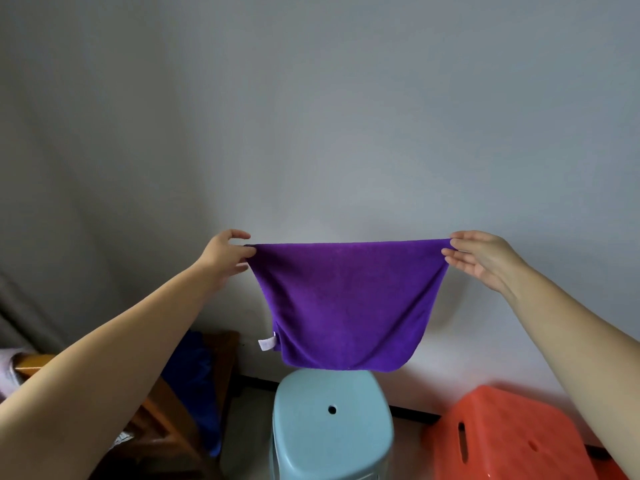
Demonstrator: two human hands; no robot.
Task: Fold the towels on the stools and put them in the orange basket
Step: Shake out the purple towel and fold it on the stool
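A purple towel (pixel 346 303) hangs stretched in the air in front of a grey wall, with a white label at its lower left corner. My left hand (pixel 225 258) pinches its upper left corner. My right hand (pixel 481 258) pinches its upper right corner. The towel's bottom edge hangs just above a light blue plastic stool (pixel 329 427) with a hole in its seat. A blue towel (pixel 197 382) drapes over a wooden stool (pixel 162 410) at the lower left. An orange plastic object (pixel 502 434) with slots stands at the lower right; whether it is the basket I cannot tell.
The grey wall is close behind the stools, with a dark skirting along the floor. A pale cloth (pixel 8 372) shows at the far left edge beside the wooden stool.
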